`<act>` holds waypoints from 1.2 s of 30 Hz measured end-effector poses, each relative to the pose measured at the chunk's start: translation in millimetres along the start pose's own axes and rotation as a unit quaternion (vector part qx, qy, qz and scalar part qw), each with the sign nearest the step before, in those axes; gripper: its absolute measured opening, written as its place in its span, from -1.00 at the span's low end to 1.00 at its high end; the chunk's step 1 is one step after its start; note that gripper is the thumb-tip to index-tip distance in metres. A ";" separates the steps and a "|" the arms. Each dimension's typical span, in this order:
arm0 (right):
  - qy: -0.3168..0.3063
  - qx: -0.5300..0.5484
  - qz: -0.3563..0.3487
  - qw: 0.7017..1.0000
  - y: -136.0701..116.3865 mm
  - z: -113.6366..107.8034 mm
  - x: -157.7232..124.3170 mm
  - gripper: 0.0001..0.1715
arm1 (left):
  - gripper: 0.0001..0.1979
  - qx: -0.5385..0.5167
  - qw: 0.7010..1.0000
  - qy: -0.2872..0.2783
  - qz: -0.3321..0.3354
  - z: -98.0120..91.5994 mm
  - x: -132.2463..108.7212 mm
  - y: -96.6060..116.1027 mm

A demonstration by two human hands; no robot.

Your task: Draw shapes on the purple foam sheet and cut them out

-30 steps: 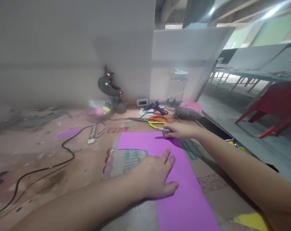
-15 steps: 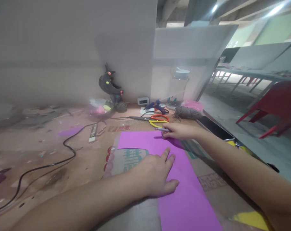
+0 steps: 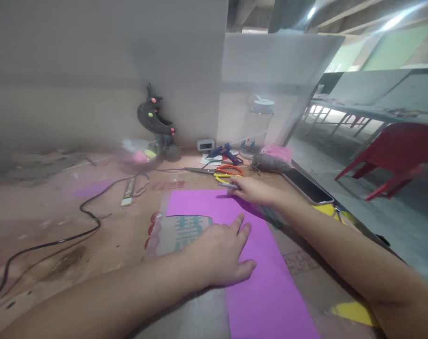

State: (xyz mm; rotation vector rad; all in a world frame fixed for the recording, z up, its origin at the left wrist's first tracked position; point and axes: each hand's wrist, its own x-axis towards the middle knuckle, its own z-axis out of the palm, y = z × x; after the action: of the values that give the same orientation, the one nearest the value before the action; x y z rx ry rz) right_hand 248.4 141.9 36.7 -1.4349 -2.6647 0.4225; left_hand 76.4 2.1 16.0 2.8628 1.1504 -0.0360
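A purple sheet (image 3: 267,282) is laid on the table (image 3: 104,245). Its long axis runs from the near edge, by the person's body, away toward the back wall. Part of it is spread over a printed card (image 3: 185,230), which shows through a curved cut-out at the sheet's far left corner.

The left hand (image 3: 221,256) is pressed palm down on the sheet's left side, about halfway along. The fingers are spread flat and nothing is grasped. The sheet is pinned under it.

The right hand (image 3: 251,190) is stretched further forward and is set at the sheet's far edge. A pen (image 3: 226,185) is pinched in its curled fingers. The pen is held nearly level, crosswise to the sheet's long axis, with its tip pointed left and kept just at or above the far edge; contact with the paper cannot be made out. The far edge is thus nearer to the right hand, the middle of the sheet to the left.

Just beyond the pen, scissors (image 3: 228,172) with orange and yellow handles are seen, and behind them a glue gun (image 3: 224,153). A ball of yarn (image 3: 268,164) and a phone (image 3: 306,185) are found to the right, and a black cable (image 3: 86,212) is trailed across the table on the left.
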 end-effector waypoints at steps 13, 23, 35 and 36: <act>0.051 -0.025 0.044 0.997 -4.8 11.0 -4.0 -0.69 | -0.16 -0.011 1.000 0.006 -0.018 0.5 0.5 2.1; 0.055 0.091 -0.018 0.994 -0.6 -2.6 -6.0 -0.71 | -0.15 -0.015 0.999 0.027 -0.007 3.3 -0.8 -2.4; 0.047 0.015 0.013 0.999 4.0 11.0 -1.0 -0.63 | -0.15 -0.016 1.000 0.016 -0.010 1.6 -0.4 -5.2; 0.037 0.051 0.005 0.998 6.4 6.6 -1.2 -0.65 | -0.15 -0.016 1.000 0.017 -0.010 1.5 -0.7 -5.3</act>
State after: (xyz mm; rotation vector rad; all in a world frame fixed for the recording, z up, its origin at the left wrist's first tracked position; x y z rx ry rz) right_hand 252.9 142.9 28.7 -1.4074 -2.5409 0.4884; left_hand 72.3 5.4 14.4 2.8339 1.1749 0.0296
